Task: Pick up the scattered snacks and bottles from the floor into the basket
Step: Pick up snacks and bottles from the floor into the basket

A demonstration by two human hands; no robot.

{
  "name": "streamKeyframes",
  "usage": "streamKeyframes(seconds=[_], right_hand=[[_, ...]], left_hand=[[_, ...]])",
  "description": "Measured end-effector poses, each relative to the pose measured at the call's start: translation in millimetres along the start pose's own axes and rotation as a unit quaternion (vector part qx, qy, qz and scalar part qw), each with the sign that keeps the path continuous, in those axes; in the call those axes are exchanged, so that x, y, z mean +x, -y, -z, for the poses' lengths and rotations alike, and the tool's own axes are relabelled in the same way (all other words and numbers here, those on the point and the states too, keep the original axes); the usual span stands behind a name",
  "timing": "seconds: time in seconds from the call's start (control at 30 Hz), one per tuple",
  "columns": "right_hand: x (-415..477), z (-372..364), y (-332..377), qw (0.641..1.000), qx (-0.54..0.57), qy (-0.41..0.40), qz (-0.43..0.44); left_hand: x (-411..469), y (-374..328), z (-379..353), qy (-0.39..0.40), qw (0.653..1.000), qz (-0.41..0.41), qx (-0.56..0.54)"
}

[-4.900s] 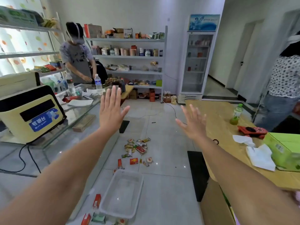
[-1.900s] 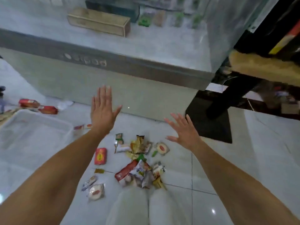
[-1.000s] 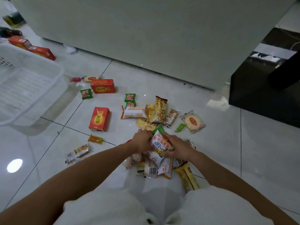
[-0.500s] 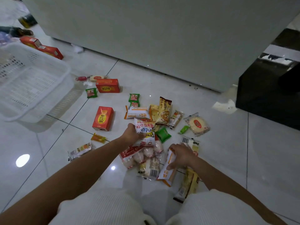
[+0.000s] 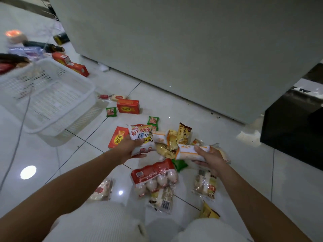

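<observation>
My left hand [image 5: 130, 148] grips a white snack bag with red lettering [image 5: 142, 137], lifted above the floor. My right hand [image 5: 210, 158] holds a white and orange snack packet [image 5: 191, 151]. Below them lies a pile of snacks: a red pack of white rolls [image 5: 154, 177], a barcode packet [image 5: 161, 199], yellow bread packets [image 5: 183, 133] and a red box [image 5: 118, 137]. The white plastic basket [image 5: 52, 70] stands to the left, with nothing visible inside it.
A second red box [image 5: 128, 106], small green sachets [image 5: 111, 112] and a sausage-like snack [image 5: 113, 97] lie near the basket. Dark bottles [image 5: 43, 46] and red boxes [image 5: 70, 64] lie behind it. A grey counter wall [image 5: 174, 49] rises ahead, a black mat [image 5: 293, 130] to the right.
Both hands have risen from the pile. The left hand lifted the white bag with red lettering, and the right hand picked up the white and orange packet.
</observation>
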State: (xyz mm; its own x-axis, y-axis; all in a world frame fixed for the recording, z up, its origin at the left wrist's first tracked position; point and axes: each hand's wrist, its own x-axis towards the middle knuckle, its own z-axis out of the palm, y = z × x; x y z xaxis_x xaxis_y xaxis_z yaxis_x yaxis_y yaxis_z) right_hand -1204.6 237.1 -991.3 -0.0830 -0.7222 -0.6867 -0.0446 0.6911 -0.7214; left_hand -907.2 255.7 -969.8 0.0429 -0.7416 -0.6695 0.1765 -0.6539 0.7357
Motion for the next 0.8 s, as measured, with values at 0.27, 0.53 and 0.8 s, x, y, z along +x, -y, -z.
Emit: streamKeyframes(seconds=[0.27,0.53,0.8], right_hand=[[-3.8,-72.6,103.5,0.997,0.057,-0.042,0.045],[-0.5,-251.7,129.8,0.996,0.074,-0.041,0.032],[-19.1,-436.6,164.4,0.987,0.099,0.122,0.015]], left_hand=[[-9.4,-76.6,71.1,-0.026,0.993,-0.067,-0.095],[-0.8,-122.9,232.2,-0.120,0.982,-0.078,-0.125],[19.0,-143.9,360.6,-0.259,0.959,-0.080,-0.087]])
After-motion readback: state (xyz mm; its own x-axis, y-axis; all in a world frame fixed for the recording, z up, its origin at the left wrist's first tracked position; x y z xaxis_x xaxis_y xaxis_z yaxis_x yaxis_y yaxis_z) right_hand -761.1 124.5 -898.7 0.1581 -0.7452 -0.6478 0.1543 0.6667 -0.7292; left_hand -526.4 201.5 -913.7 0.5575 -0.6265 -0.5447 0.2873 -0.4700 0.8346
